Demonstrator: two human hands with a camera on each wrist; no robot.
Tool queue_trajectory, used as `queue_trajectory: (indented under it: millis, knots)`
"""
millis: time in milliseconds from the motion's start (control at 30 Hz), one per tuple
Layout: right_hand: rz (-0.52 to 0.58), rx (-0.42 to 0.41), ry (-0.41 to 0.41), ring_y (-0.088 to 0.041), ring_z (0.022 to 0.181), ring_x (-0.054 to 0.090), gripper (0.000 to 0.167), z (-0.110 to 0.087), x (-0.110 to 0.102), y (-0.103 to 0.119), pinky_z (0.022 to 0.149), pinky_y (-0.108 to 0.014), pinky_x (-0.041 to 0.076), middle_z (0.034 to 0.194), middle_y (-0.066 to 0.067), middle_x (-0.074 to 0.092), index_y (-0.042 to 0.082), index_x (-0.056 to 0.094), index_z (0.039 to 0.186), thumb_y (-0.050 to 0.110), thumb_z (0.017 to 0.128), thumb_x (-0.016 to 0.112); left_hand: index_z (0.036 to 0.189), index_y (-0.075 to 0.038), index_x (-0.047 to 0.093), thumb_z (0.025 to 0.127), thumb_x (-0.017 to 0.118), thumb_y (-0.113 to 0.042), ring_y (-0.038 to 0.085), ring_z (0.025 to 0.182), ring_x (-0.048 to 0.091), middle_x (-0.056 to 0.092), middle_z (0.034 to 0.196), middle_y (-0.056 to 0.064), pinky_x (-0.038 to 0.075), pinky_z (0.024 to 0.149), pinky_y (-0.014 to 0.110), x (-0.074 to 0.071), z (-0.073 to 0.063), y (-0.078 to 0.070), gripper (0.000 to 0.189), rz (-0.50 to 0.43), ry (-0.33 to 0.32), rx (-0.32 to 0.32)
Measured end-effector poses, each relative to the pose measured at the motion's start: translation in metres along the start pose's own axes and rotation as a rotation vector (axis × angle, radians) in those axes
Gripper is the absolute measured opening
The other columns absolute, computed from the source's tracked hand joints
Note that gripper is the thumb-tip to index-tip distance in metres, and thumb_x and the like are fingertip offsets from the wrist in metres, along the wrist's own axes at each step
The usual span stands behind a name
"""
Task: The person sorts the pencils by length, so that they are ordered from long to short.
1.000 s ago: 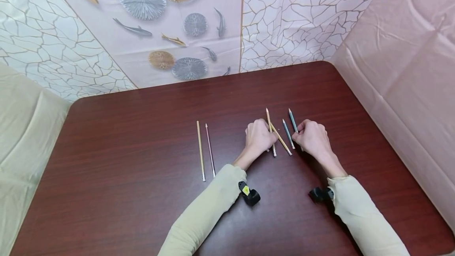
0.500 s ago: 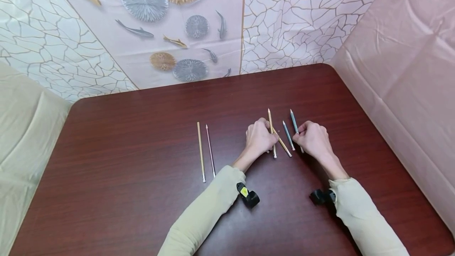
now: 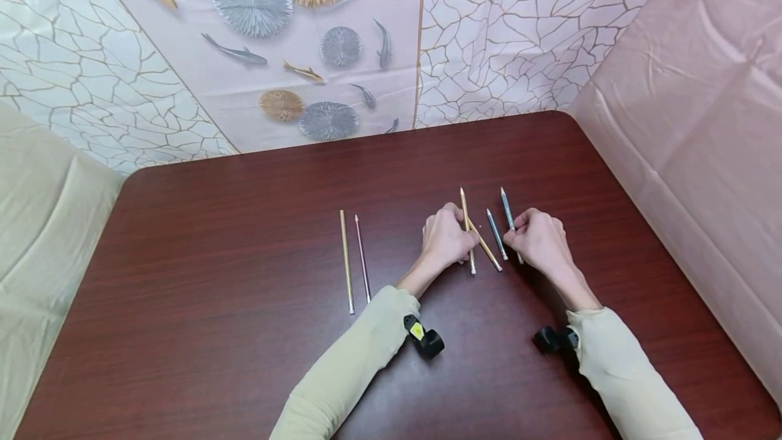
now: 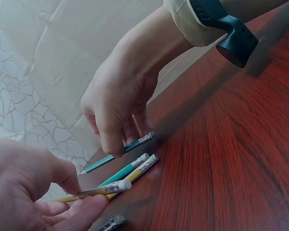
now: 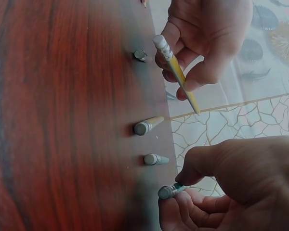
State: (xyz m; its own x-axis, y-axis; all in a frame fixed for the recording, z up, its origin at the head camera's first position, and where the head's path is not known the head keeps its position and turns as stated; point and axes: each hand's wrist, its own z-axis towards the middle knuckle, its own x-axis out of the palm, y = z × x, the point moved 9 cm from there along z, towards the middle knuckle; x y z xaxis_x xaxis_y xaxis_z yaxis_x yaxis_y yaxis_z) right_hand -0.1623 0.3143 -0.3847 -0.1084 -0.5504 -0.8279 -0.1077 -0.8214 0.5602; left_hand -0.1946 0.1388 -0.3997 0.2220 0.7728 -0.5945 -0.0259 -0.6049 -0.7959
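Note:
My left hand (image 3: 449, 235) pinches a yellow pencil (image 3: 464, 202) between thumb and fingers, its eraser end toward me. In the right wrist view this yellow pencil (image 5: 176, 70) is raised off the table. My right hand (image 3: 539, 240) pinches a teal pencil (image 3: 506, 205) near its eraser end; the left wrist view shows that pencil (image 4: 100, 164) under the fingertips. Between the hands lie another teal pencil (image 3: 496, 233) and another yellow pencil (image 3: 489, 250), which slants. A dark pencil's end (image 4: 114, 222) pokes out beneath my left hand; the rest of it is hidden.
Left of the hands, a yellow pencil (image 3: 346, 260) and a purple-brown pencil (image 3: 361, 250) lie side by side on the dark red wooden table (image 3: 232, 257). A patterned cloth (image 3: 342, 80) hangs behind the table's far edge. Pale fabric (image 3: 690, 127) borders the right side.
Both hands keep their hold on the same pencils. The right hand's teal pencil shifts very slightly; the head view itself has moved a little.

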Motion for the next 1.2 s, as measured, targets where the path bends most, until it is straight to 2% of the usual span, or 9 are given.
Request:
queue_trajectory:
  millis: [300, 633, 933, 1200]
  knots:
    - [0.006, 0.009, 0.015, -0.03, 0.072, 0.062, 0.022, 0.0, 0.001, 0.0, 0.066, -0.043, 0.046, 0.076, -0.011, 0.067, -0.004, 0.063, 0.093, 0.012, 0.078, 0.068, 0.102, -0.007, 0.062, 0.079, 0.081, -0.021, 0.003, 0.038, 0.055, 0.054, 0.043, -0.01, 0.048, 0.071, 0.027, -0.003, 0.001, 0.002, 0.032, 0.005, -0.008, 0.003]
    - [0.049, -0.052, 0.018, -0.029, 0.071, 0.063, 0.032, 0.0, -0.001, 0.005, 0.067, -0.041, 0.045, 0.076, -0.012, 0.068, -0.005, 0.061, 0.105, 0.009, 0.077, 0.069, 0.1, -0.008, 0.062, 0.077, 0.079, -0.016, 0.008, 0.046, 0.058, 0.056, 0.046, -0.008, 0.048, 0.069, 0.027, -0.007, -0.001, 0.004, 0.029, 0.015, 0.0, -0.004]
    - [0.094, -0.067, 0.042, -0.018, 0.063, 0.061, 0.03, 0.0, 0.0, 0.007, 0.064, -0.035, 0.045, 0.074, -0.008, 0.068, -0.003, 0.06, 0.104, 0.008, 0.078, 0.07, 0.098, -0.009, 0.06, 0.078, 0.077, -0.013, 0.004, 0.038, 0.057, 0.06, 0.056, -0.006, 0.05, 0.074, 0.028, -0.011, -0.002, 0.007, 0.026, 0.015, 0.009, -0.021]
    - [0.178, -0.033, 0.089, -0.016, 0.05, 0.063, 0.028, -0.001, 0.004, 0.007, 0.05, -0.028, 0.051, 0.077, -0.012, 0.067, -0.004, 0.057, 0.105, 0.005, 0.08, 0.068, 0.097, -0.009, 0.059, 0.079, 0.077, -0.011, 0.005, 0.038, 0.058, 0.061, 0.057, -0.003, 0.051, 0.077, 0.027, -0.013, -0.004, 0.01, 0.025, 0.0, 0.025, -0.039]
